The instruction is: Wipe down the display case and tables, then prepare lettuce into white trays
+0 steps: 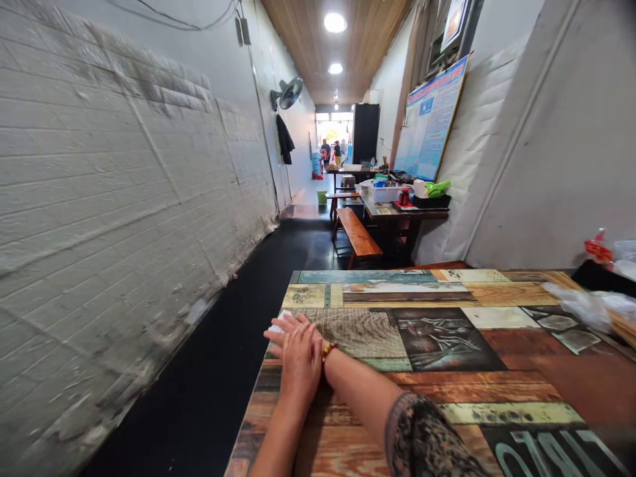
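Observation:
A patchwork wood-print table [447, 397] lies before me. Near its left edge my right hand [297, 322], with a beaded bracelet [328, 351] at the wrist and a dark lace sleeve [432, 430], rests low with its fingers reaching left. A bit of white tissue [279, 324] shows under its fingers, pressed against the tabletop; most of it is hidden. My left hand [301, 361] lies across the back of the right hand with fingers extended, touching it and covering part of it. Nothing shows in the left hand.
A clear plastic bag [581, 306] and wooden sticks [621, 324] lie at the table's right. Beyond stand an orange bench [358, 233] and another table holding a white bin [387, 193]. A pale brick-patterned wall [124, 199] runs along the left, past dark floor [213, 371]. People stand far off by the doorway.

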`<state>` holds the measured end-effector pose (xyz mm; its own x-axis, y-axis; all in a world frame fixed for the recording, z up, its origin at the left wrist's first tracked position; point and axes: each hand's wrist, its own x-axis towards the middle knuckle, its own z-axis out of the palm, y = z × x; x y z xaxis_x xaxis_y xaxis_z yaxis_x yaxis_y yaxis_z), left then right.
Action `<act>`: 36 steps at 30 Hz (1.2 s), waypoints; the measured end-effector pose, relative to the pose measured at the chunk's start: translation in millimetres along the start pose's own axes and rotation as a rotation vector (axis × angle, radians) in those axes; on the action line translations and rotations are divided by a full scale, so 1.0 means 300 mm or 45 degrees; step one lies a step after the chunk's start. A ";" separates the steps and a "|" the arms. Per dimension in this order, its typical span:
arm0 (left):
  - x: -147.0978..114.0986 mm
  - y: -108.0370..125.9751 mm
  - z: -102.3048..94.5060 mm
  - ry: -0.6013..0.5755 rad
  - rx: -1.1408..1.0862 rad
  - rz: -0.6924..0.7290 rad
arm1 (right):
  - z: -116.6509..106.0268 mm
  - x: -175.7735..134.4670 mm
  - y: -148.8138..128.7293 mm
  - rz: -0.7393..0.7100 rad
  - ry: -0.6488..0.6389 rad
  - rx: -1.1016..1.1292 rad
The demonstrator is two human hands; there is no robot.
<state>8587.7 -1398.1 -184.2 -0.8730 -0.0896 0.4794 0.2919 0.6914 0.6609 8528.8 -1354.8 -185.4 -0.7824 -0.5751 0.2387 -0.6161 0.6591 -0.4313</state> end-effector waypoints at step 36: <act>-0.450 0.461 -0.017 -0.898 0.366 0.432 | -0.405 -1.150 -0.010 0.059 0.080 -0.335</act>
<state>8747.9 -1293.9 -154.7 -0.8233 0.5606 0.0887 0.5557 0.7645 0.3266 8789.6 -1099.6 -160.8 -0.8092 -0.5160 0.2808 -0.5757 0.7918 -0.2040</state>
